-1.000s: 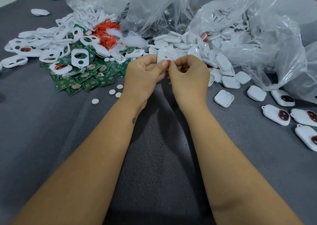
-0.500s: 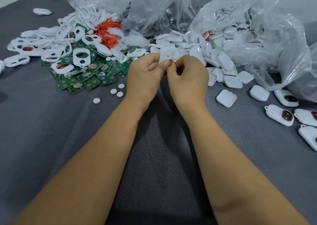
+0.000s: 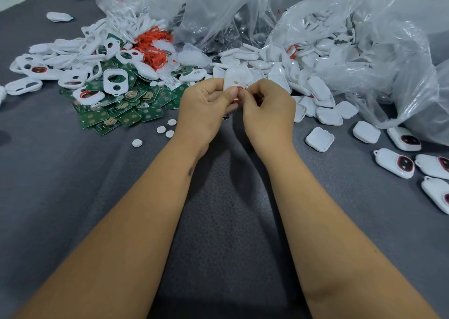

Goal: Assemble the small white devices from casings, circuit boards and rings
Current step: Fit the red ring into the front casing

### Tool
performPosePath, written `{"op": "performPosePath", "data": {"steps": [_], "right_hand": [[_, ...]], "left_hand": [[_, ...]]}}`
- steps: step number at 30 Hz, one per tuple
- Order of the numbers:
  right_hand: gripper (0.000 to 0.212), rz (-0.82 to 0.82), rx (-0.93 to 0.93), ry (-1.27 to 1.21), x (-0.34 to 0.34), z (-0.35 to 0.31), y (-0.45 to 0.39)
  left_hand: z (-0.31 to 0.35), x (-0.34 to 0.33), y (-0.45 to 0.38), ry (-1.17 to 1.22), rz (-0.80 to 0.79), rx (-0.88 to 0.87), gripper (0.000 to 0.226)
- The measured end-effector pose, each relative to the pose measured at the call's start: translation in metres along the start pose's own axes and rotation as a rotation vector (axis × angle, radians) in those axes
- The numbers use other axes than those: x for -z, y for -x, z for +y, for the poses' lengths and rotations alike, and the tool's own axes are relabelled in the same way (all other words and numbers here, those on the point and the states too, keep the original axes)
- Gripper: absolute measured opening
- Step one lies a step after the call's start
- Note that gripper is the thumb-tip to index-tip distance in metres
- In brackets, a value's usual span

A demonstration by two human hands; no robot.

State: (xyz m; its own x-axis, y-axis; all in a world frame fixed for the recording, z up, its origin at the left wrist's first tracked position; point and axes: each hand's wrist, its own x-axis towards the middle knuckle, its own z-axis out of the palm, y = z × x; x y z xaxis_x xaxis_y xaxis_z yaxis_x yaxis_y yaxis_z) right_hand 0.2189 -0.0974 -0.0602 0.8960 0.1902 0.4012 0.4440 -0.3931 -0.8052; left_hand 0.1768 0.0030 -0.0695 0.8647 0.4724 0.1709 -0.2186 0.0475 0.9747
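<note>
Head view: two hands [image 3: 206, 110] [image 3: 268, 110] pinch one casing [image 3: 234, 79].

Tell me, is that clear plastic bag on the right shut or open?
Open. The plastic bag gapes toward the table, and white casings spill from its mouth onto the cloth.

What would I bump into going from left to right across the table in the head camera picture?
Green circuit boards → left hand → right hand → white square casing → finished white devices.
</note>
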Motion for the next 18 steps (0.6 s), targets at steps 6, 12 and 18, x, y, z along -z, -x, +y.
{"op": "performPosePath", "data": {"steps": [6, 12, 18], "right_hand": [[0.018, -0.019, -0.113, -0.181, 0.0009, -0.0023, -0.0011], [0.019, -0.13, -0.04, -0.348, 0.0079, -0.0025, -0.0007], [0.011, -0.153, 0.18, -0.132, 0.0042, 0.0017, -0.0002]], "left_hand": [[0.0029, -0.0005, 0.0008, -0.06, 0.035, 0.05, 0.021], [0.0079, 0.0014, -0.0015, 0.079, 0.085, 0.127, 0.021], [0.0101, 0.0046, -0.0023, 0.042, 0.094, 0.163, 0.022]]}}
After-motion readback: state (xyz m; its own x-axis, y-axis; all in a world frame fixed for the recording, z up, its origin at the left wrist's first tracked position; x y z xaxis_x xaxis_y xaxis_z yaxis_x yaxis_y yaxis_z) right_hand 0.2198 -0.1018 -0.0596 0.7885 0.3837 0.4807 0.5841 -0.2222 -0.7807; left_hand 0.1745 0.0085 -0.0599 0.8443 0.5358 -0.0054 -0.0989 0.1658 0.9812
